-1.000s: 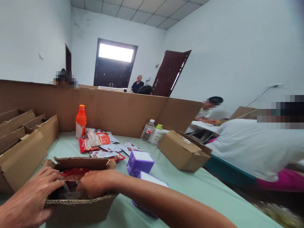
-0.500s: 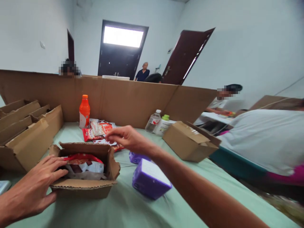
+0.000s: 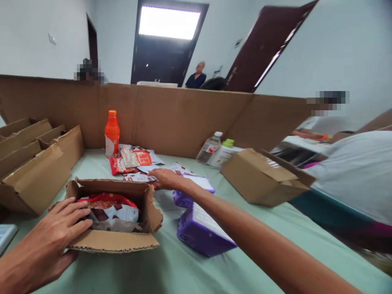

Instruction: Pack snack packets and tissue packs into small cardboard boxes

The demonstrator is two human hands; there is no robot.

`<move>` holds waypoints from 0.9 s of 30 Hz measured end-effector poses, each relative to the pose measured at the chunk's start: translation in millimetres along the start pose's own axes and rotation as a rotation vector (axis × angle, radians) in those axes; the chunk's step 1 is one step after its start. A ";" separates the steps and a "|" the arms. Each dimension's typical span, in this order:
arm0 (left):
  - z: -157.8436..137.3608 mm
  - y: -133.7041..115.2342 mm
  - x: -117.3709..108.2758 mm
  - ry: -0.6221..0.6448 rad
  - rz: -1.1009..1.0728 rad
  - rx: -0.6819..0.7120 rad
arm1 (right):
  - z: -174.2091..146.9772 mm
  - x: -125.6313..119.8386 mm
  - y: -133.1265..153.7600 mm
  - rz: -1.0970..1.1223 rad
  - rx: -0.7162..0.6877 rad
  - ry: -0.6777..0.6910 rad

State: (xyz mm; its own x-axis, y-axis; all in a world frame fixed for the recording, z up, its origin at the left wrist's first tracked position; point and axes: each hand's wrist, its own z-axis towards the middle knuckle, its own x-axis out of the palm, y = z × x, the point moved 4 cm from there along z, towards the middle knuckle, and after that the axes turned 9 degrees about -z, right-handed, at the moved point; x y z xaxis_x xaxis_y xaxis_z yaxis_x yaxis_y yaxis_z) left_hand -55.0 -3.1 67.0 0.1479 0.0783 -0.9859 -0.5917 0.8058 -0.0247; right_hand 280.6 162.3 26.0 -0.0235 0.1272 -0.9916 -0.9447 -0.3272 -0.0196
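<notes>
My left hand grips the left front corner of an open cardboard box, fingers over its edge and thumb below on the outside. Inside the box lie a red snack packet and a white packet with brown patches. Beyond the box, my right hand has its fingers closed at the edge of a white and brown snack packet; the fingertips are partly hidden. More packets, among them a red and cream one, lie around it. Two purple-wrapped tissue packs sit under and beside my right forearm.
An orange drink bottle stands behind the packets. At the back right are a clear bottle, a white bottle with a green cap and a closed carton. A divided cardboard box stands left. A cardboard partition closes the back; people are beyond.
My right hand has come down from above the packets onto one of them. My left hand stays at the box. The view has tilted down slightly and shifted.
</notes>
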 end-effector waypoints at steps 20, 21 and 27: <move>10.7 -15.9 -1.3 -0.042 -0.169 -0.081 | -71.6 -127.4 2.2 1.106 0.102 -0.540; 11.3 -16.0 -1.9 -0.021 -0.172 -0.109 | -79.9 -134.7 12.4 1.155 0.090 -0.530; 11.8 -8.3 -2.6 0.148 -0.209 -0.276 | -97.6 -130.8 81.8 1.229 -0.103 -0.199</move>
State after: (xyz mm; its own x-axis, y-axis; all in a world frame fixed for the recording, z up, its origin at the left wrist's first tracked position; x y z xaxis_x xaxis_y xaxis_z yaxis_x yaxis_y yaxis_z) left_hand -41.1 -3.1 71.7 0.1838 -0.1725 -0.9677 -0.7553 0.6053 -0.2514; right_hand 238.3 27.5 141.6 -0.9290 -0.1780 -0.3246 -0.2329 -0.4005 0.8862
